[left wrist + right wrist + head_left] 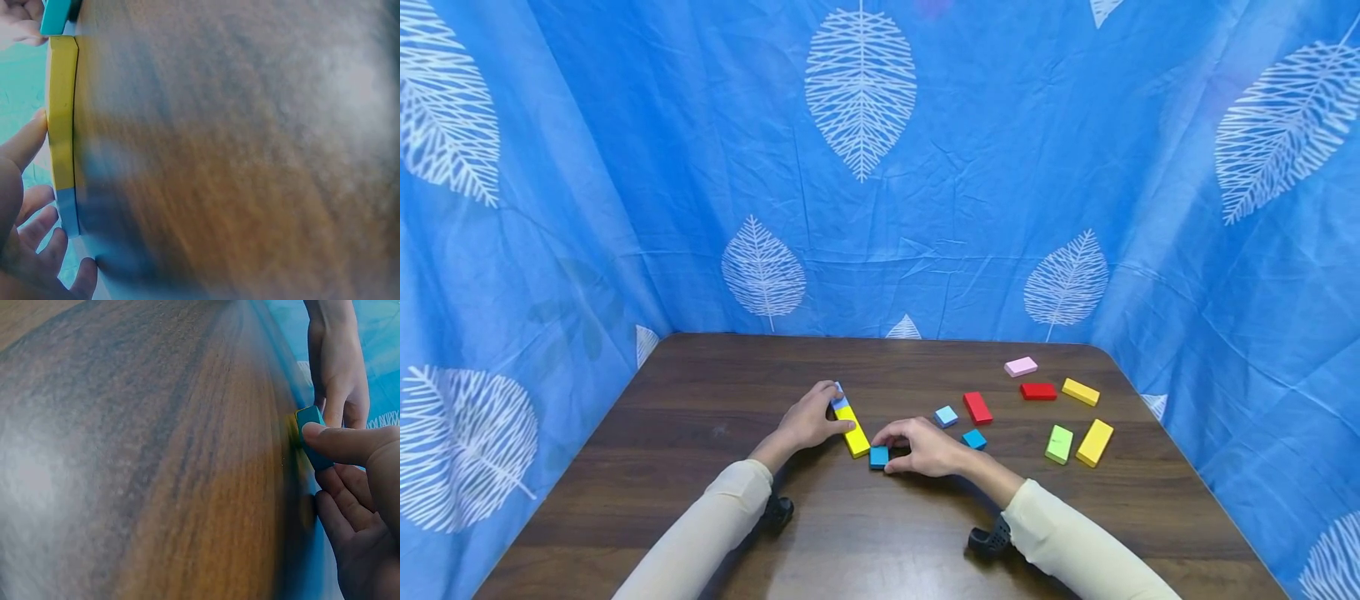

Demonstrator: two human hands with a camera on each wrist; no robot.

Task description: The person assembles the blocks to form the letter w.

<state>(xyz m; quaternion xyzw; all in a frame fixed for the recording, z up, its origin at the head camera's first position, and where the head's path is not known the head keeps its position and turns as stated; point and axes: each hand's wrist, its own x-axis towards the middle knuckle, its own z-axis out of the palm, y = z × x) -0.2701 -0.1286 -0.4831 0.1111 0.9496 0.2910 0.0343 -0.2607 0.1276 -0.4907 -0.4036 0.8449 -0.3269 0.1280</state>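
A narrow row of blocks lies slantwise near the middle of the table, a yellow block (857, 442) at its near end and a periwinkle block (67, 212) at its far end. My left hand (808, 419) rests on this row, thumb on the yellow part and fingers over the periwinkle end. My right hand (928, 448) pinches a teal block (878, 457) between thumb and fingers. This teal block sits right at the near end of the yellow block. In the right wrist view, my thumb (340, 442) presses against the teal block's face.
Right of my right hand are another teal block (974, 439), a light blue block (946, 417) and a red block (977, 408). Farther right lie a pink block (1021, 367), a second red block (1038, 392), a green block (1059, 444) and two yellow blocks (1094, 443). A blue leaf-patterned curtain (917, 275) surrounds the table.
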